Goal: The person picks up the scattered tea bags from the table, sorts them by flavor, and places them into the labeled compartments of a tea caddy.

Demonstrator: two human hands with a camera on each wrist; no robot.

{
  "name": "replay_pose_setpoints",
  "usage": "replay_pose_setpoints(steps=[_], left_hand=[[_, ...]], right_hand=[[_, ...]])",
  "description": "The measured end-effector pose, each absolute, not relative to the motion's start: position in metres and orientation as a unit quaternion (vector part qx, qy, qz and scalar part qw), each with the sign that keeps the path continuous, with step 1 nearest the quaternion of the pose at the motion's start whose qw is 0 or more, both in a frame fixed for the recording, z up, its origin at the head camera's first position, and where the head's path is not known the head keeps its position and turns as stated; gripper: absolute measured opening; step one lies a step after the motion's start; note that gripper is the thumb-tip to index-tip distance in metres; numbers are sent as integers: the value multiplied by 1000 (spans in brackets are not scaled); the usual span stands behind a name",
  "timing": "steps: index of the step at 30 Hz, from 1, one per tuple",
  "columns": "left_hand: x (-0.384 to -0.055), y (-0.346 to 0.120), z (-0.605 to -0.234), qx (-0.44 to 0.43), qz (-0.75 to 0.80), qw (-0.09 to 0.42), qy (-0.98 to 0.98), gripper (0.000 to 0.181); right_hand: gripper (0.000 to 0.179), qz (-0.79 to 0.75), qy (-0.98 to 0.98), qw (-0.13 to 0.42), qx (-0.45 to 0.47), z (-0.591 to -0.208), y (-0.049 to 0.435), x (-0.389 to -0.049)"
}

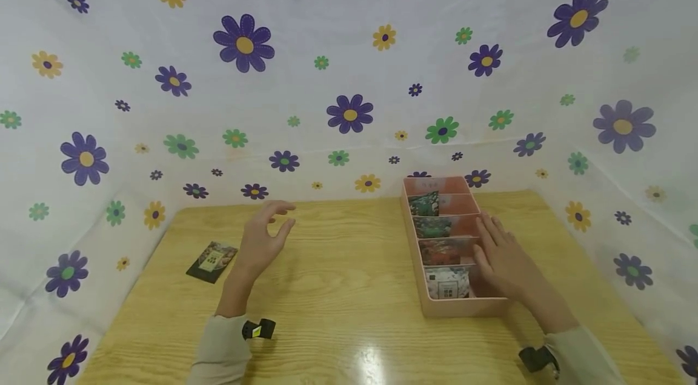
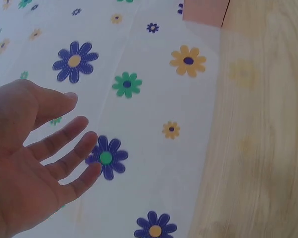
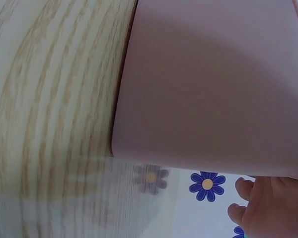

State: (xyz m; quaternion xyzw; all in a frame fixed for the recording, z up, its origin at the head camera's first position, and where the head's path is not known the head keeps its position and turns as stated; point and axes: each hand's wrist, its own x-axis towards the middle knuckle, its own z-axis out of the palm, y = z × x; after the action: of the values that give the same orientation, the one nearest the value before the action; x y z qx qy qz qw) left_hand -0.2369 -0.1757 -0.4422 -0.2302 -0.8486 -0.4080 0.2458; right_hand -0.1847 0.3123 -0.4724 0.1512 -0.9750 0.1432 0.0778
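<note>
A pink divided box (image 1: pixel 463 308) stands on the right of the table, its compartments running front to back. My right hand (image 1: pixel 504 261) lies along its right wall, fingers fairly straight and the thumb over the rim. From front to back the box holds a white packet (image 1: pixel 448 283), a reddish packet (image 1: pixel 440 252), a green packet (image 1: pixel 433 227) and a dark green packet (image 1: pixel 424 205); the rearmost compartment shows none. My left hand (image 1: pixel 262 241) hovers over the left side, fingers loosely bent around empty air. Left of it lies a dark packet with a picture (image 1: pixel 212 262).
The wood-grain table (image 1: pixel 338 288) runs between the box and the lone packet. White cloth with printed flowers (image 1: pixel 305 100) rises behind the table and on both sides. Each wrist wears a black strap, such as the left strap (image 1: pixel 259 329).
</note>
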Motion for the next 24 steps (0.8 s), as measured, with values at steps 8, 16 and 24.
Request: replay_pose_setpoints(steps=[8,16,24], left_hand=[[-239,-199,-442,-212,-411,276,-843,25],[-238,-222,-442,-183,-415,280,-846,24],[-239,-251,-451,-137,-404,256,-867,22]], right_hand=[[64,139,-976,76,149,-472,311,-182],[64,149,-974,72,152,-473,312,-184],[62,153,-973,79,153,-473,313,-185]])
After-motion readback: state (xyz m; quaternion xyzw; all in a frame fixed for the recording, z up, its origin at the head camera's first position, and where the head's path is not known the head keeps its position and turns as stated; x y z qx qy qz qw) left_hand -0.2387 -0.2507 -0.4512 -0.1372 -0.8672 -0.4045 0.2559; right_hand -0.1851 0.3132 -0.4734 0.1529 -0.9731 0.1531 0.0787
